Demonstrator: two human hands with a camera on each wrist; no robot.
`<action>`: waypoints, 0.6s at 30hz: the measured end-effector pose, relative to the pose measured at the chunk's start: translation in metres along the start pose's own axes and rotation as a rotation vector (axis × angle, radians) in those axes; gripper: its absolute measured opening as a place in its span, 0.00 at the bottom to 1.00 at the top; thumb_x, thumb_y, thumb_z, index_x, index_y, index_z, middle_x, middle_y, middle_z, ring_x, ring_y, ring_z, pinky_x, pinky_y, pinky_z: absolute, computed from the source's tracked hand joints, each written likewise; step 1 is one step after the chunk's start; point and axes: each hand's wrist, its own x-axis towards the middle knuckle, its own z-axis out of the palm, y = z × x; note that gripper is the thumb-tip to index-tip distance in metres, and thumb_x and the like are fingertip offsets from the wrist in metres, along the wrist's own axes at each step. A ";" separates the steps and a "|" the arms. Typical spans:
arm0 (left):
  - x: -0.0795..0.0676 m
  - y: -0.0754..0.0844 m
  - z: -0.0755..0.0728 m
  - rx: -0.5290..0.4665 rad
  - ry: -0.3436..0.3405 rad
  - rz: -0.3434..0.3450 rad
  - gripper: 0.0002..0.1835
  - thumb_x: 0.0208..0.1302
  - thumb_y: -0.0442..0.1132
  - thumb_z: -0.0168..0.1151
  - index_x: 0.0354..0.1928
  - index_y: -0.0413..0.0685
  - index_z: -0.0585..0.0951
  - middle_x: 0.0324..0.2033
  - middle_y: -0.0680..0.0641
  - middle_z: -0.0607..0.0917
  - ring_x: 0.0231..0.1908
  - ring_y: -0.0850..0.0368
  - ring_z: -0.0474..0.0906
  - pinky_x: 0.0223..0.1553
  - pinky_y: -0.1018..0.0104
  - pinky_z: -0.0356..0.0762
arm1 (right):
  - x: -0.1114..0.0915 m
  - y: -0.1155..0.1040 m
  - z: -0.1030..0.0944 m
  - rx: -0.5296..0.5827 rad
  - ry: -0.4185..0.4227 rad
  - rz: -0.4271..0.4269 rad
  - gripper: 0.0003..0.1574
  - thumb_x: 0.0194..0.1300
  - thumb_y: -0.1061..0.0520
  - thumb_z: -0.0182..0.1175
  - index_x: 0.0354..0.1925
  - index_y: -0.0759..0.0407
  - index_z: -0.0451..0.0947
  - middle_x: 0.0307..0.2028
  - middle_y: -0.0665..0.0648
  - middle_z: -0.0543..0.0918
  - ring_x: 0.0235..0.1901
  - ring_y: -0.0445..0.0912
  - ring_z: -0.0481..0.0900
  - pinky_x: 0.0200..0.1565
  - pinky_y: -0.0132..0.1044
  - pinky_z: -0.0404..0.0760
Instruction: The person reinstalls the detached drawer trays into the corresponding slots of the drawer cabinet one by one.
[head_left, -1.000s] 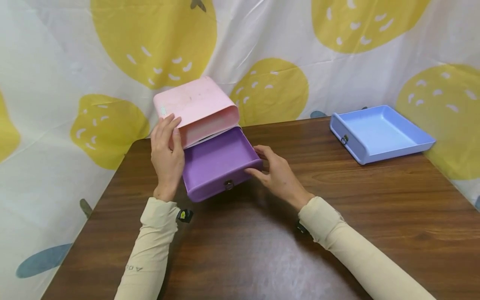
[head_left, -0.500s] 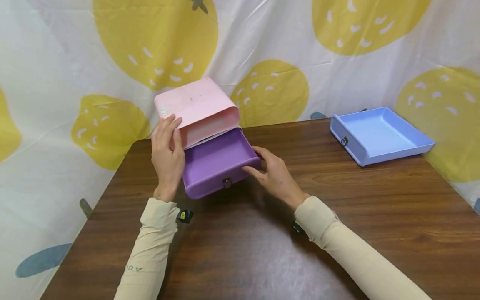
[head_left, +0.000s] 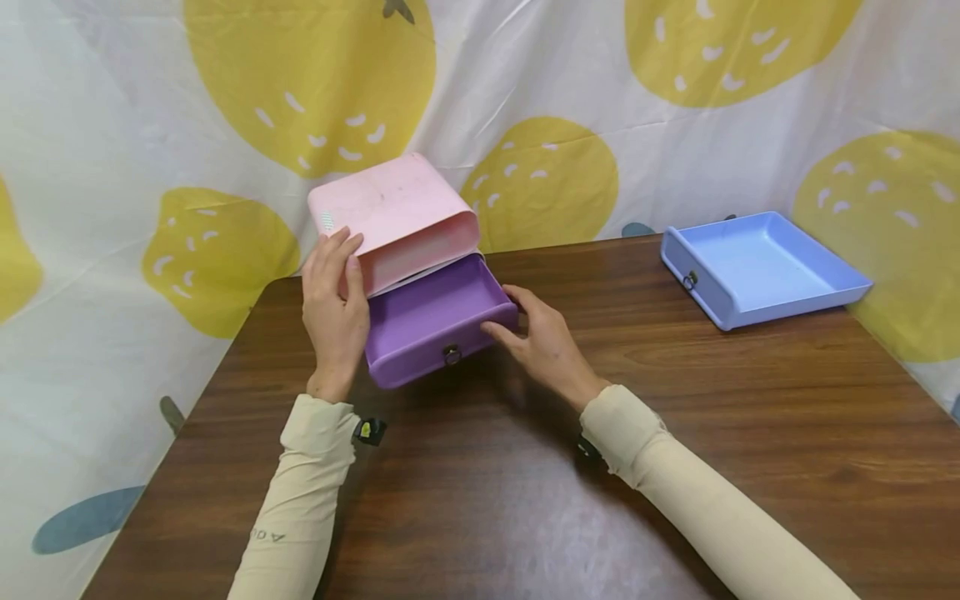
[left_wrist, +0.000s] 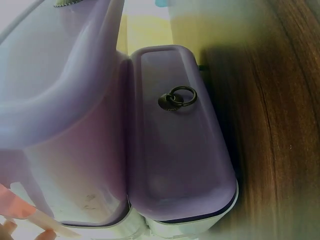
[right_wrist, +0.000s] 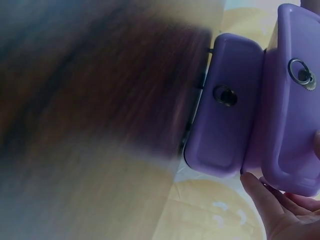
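"Pinching which part, that right hand (head_left: 546, 337)?"
"Front corner of the jutting purple drawer (head_left: 433, 310), at its ten o'clock; the front panel (head_left: 416, 360) runs eight to two."
"Left hand (head_left: 333, 304)?"
"Straight-fingered against the pink cabinet (head_left: 390, 204), drawer's eleven o'clock."

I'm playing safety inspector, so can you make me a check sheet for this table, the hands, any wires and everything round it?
Surface: brown wood-grain table.
Job's things: open purple drawer below open-fronted pink box; closed purple drawer lowest; blue drawer apart, to the right.
Clutter: nothing seen.
Left hand: touches the pink box.
Right hand: pinches the open purple drawer's corner.
Cables: nothing seen.
Surroundings: fruit-print cloth.
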 end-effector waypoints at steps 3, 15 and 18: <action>0.000 0.001 0.000 0.000 0.001 0.000 0.16 0.76 0.46 0.50 0.57 0.61 0.83 0.63 0.58 0.80 0.73 0.56 0.64 0.76 0.62 0.59 | 0.001 0.000 -0.001 0.013 -0.002 0.013 0.41 0.62 0.46 0.68 0.66 0.63 0.69 0.60 0.64 0.81 0.58 0.54 0.81 0.61 0.50 0.80; 0.000 0.000 0.001 -0.002 -0.003 0.005 0.16 0.76 0.46 0.50 0.57 0.61 0.83 0.63 0.59 0.80 0.73 0.57 0.64 0.75 0.62 0.60 | 0.008 0.001 0.006 0.062 0.002 0.036 0.38 0.63 0.50 0.68 0.65 0.64 0.69 0.58 0.64 0.80 0.57 0.54 0.81 0.60 0.44 0.81; -0.001 0.000 0.000 0.004 0.001 0.004 0.16 0.76 0.46 0.50 0.57 0.61 0.83 0.63 0.58 0.80 0.73 0.57 0.64 0.75 0.61 0.61 | 0.010 0.002 0.008 0.053 -0.003 0.030 0.38 0.64 0.50 0.67 0.66 0.65 0.69 0.58 0.64 0.79 0.58 0.54 0.80 0.62 0.45 0.80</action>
